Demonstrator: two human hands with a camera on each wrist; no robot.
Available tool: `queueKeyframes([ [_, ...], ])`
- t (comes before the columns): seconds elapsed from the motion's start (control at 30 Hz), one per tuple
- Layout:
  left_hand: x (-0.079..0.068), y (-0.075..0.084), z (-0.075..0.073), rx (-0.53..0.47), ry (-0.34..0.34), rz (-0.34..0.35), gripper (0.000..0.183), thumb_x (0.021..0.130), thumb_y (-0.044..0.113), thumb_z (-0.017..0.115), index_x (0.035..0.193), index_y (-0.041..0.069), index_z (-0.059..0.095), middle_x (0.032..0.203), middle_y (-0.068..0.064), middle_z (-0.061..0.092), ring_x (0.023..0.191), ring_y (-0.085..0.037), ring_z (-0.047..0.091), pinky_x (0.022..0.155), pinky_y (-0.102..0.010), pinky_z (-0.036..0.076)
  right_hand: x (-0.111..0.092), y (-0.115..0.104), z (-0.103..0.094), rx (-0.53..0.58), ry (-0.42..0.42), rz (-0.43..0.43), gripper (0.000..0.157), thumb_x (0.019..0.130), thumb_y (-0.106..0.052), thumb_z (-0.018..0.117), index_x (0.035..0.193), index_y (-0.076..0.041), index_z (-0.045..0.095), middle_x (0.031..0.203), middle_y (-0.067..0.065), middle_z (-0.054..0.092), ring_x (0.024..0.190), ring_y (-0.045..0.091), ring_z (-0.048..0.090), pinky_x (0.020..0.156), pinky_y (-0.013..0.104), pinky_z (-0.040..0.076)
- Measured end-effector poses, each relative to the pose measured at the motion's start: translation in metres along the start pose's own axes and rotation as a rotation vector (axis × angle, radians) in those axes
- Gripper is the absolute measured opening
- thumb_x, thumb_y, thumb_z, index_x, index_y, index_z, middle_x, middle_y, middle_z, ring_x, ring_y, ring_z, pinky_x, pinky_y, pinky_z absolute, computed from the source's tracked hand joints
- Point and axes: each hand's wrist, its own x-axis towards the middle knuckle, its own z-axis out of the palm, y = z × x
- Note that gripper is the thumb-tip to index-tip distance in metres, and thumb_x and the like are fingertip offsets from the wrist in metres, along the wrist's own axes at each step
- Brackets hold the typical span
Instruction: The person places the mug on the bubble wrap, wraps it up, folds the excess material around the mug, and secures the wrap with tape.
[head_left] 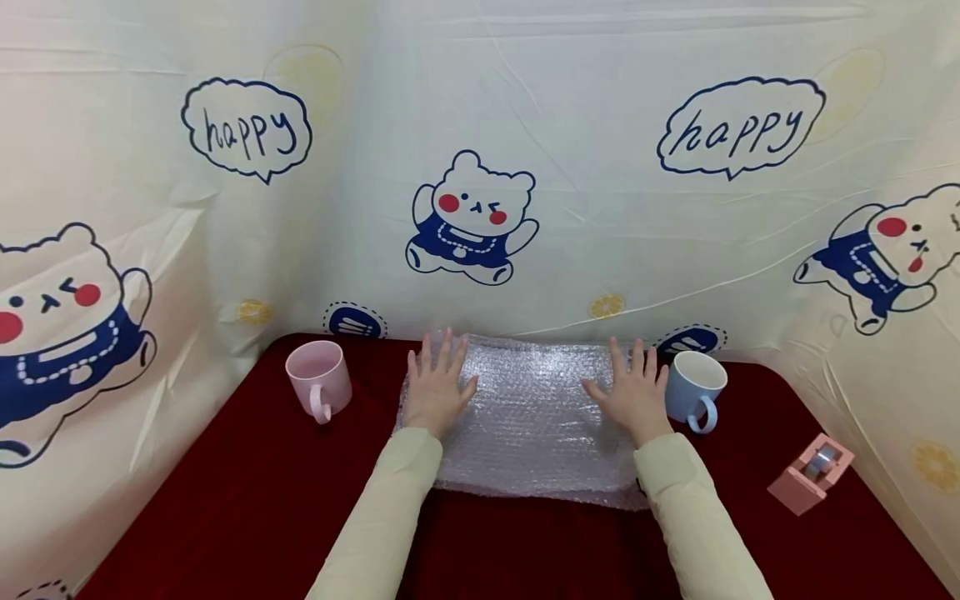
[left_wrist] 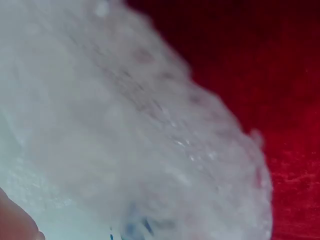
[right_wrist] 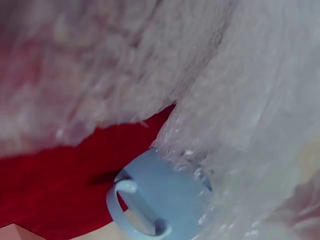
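Observation:
A folded sheet of clear bubble wrap (head_left: 532, 425) lies on the dark red cloth, and both hands rest on it with fingers spread. My left hand (head_left: 435, 390) is on its left part, fingers pointing to the far edge. On the right part lies my right hand (head_left: 634, 396), its thumb turned inward. Just right of that hand stands a light blue mug (head_left: 686, 396), upright, handle toward the near side. Bubble wrap (left_wrist: 125, 115) fills much of the left wrist view. In the right wrist view it partly covers the blue mug (right_wrist: 170, 195).
An upright pink mug (head_left: 321, 383) stands left of the bubble wrap. At the right of the red-covered table (head_left: 262, 517) sits a pink tape dispenser (head_left: 810, 475) with a roll of tape. A printed cloth curtain (head_left: 585, 242) encloses the back and sides.

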Motion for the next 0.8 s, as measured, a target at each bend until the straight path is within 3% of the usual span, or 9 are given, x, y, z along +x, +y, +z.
queueKeyframes([
  [0.13,0.0,-0.005,-0.002,-0.027,-0.025,-0.006,0.064,0.098,0.045,0.043,0.154,0.023,0.02,0.163,-0.007,0.007,0.149,-0.038,0.002,0.118,-0.059,0.01,-0.001,0.007,-0.003,-0.004,0.082,-0.019,0.086,0.092,-0.05,0.051,0.15,0.004,0.016,0.152,0.037,0.009,0.142,0.052,0.007,0.114,0.066,0.01],
  [0.27,0.0,-0.013,-0.005,-0.068,-0.052,-0.062,0.066,0.098,0.044,0.043,0.154,0.021,0.016,0.163,-0.008,0.004,0.149,-0.038,0.001,0.118,-0.059,0.01,-0.002,0.016,-0.008,-0.011,0.175,-0.028,0.08,0.094,-0.043,0.051,0.142,0.015,0.024,0.145,0.041,0.023,0.138,0.053,0.019,0.115,0.059,0.018],
  [0.4,-0.002,-0.022,-0.007,-0.111,-0.036,-0.111,0.07,0.097,0.042,0.046,0.155,0.016,0.014,0.162,-0.013,0.005,0.148,-0.041,0.003,0.118,-0.058,0.013,-0.006,0.028,-0.018,0.024,0.222,-0.007,0.073,0.096,-0.035,0.05,0.136,0.022,0.027,0.14,0.044,0.028,0.134,0.054,0.025,0.114,0.058,0.022],
  [0.57,-0.005,-0.034,-0.007,-0.173,-0.013,-0.165,0.075,0.096,0.035,0.051,0.153,0.004,0.013,0.159,-0.024,0.011,0.144,-0.045,0.017,0.116,-0.055,0.023,-0.014,0.047,-0.03,0.121,0.265,0.072,0.068,0.097,-0.03,0.049,0.135,0.023,0.029,0.138,0.045,0.029,0.129,0.056,0.027,0.105,0.064,0.031],
  [0.67,-0.007,-0.041,-0.007,-0.195,-0.002,-0.205,0.074,0.096,0.031,0.052,0.15,-0.002,0.016,0.152,-0.03,0.023,0.138,-0.046,0.03,0.112,-0.053,0.032,-0.019,0.059,-0.034,0.177,0.28,0.143,0.067,0.097,-0.03,0.048,0.137,0.021,0.028,0.139,0.043,0.029,0.127,0.057,0.028,0.097,0.067,0.036],
  [0.8,-0.011,-0.051,-0.009,-0.213,-0.016,-0.24,0.067,0.096,0.029,0.051,0.145,-0.008,0.024,0.138,-0.033,0.042,0.125,-0.046,0.045,0.103,-0.052,0.041,-0.025,0.075,-0.038,0.226,0.283,0.216,0.066,0.096,-0.028,0.047,0.138,0.02,0.028,0.137,0.042,0.03,0.124,0.057,0.031,0.096,0.067,0.036],
])
